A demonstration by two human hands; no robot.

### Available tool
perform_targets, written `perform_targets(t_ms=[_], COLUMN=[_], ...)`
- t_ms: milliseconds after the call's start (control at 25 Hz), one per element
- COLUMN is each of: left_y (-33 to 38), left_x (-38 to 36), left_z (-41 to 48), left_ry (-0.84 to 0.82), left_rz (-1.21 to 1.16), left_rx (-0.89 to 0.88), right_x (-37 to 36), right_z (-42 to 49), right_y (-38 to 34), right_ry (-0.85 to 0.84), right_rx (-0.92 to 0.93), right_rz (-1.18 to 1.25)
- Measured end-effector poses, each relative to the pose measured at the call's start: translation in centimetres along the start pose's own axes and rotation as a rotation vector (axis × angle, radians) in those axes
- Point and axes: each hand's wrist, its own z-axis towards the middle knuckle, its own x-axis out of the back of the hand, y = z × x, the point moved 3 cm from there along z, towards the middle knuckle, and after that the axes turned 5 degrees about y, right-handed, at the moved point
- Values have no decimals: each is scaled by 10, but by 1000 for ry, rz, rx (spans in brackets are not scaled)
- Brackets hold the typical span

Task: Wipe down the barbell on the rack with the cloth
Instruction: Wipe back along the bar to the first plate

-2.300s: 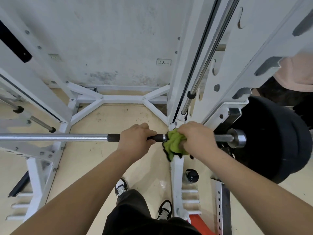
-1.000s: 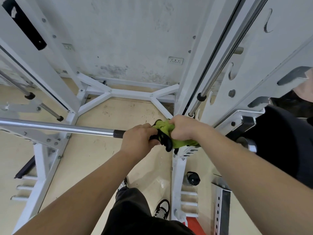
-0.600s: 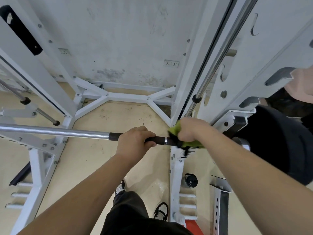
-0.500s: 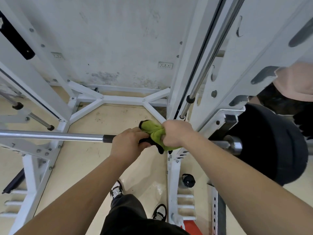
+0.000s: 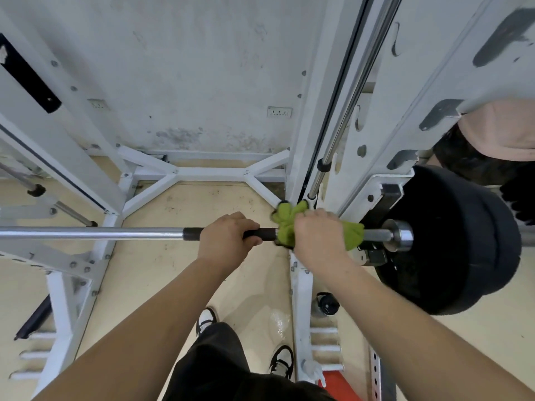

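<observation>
Far to the left, the barbell (image 5: pixel 95 233) runs level across the view as a bright chrome shaft, passing in front of the white rack (image 5: pixel 68 302) frame and above the pale floor (image 5: pixel 162 273). Where the chrome gives way to a dark section, the left hand (image 5: pixel 225 241) grips the bar from above, its fingers pressed together and curled over the top. A short stretch of dark bar shows between the two hands. Next comes the green cloth (image 5: pixel 286 224), bunched round the bar, with a tuft sticking up on the far side and another fold poking out to the right of the fist. The right hand (image 5: pixel 318 241) clamps that cloth to the bar, fingers curled tight round both, knuckles up. Below this hand stands a white upright (image 5: pixel 301 299) of the rack, with a dark bottle (image 5: pixel 325 305) on the floor just beside it. Past the cloth the bar carries on as a bare steel stub to a shiny collar (image 5: pixel 401 235), which sits in front of a large black weight plate (image 5: pixel 451 241) at the far right.
</observation>
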Motion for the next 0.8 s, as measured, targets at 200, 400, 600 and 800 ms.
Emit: perform_targets(t_ms=[200,400,600,800], left_y=[-4,-16,-41,-67], left_x=[0,3,17,26], left_z=[6,13,19,31], left_ry=[-60,-118,-189,-282], left_rz=[29,-31,-235,-273], left_rx=[-79,-239,-353,-363], right_x=[-20,-24,-29,-35], right_z=[-43,-45,-36,-41], right_y=[21,22,-64,-119], right_ry=[194,229,229,388], right_rx=[-113,-710,-997,-1127], right_rz=[7,98,522,1115])
